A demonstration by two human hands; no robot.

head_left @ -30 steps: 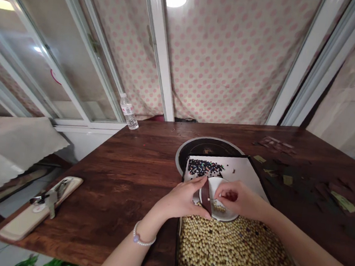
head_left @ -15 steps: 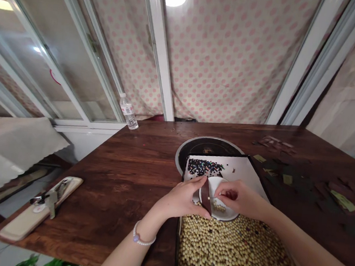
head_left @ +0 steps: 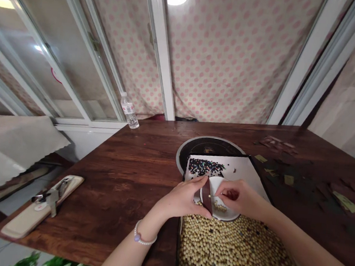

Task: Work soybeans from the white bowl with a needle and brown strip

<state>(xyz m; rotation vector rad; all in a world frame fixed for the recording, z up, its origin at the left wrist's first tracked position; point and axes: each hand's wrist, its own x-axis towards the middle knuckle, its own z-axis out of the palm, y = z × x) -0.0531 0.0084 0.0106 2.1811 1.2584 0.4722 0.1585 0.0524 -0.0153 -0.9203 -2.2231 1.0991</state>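
Note:
My left hand [head_left: 185, 196] is closed around a dark brown strip [head_left: 208, 195], thumb at its top and fingers at its lower end. The strip stands across the left side of a white bowl [head_left: 232, 216]. Several small pale beads [head_left: 220, 207] lie in the bowl. My right hand [head_left: 237, 196] is over the bowl, its fingertips pinched on a thin needle-like piece. One pale bead [head_left: 210, 196] shows between those fingertips and the strip; whether it sits on the thin piece I cannot tell.
The bowl rests on a black-edged tray [head_left: 178, 249] full of tan beads [head_left: 230, 251], with black beads [head_left: 204, 167] at its far end. Behind is a round dark turntable [head_left: 192, 145]. A water bottle [head_left: 130, 111], a board with a metal tool [head_left: 51, 199] and scraps [head_left: 344, 201] lie around.
Both hands keep almost the same place at the bowl and strip. The whole view has shifted very slightly; nothing was let go or taken up.

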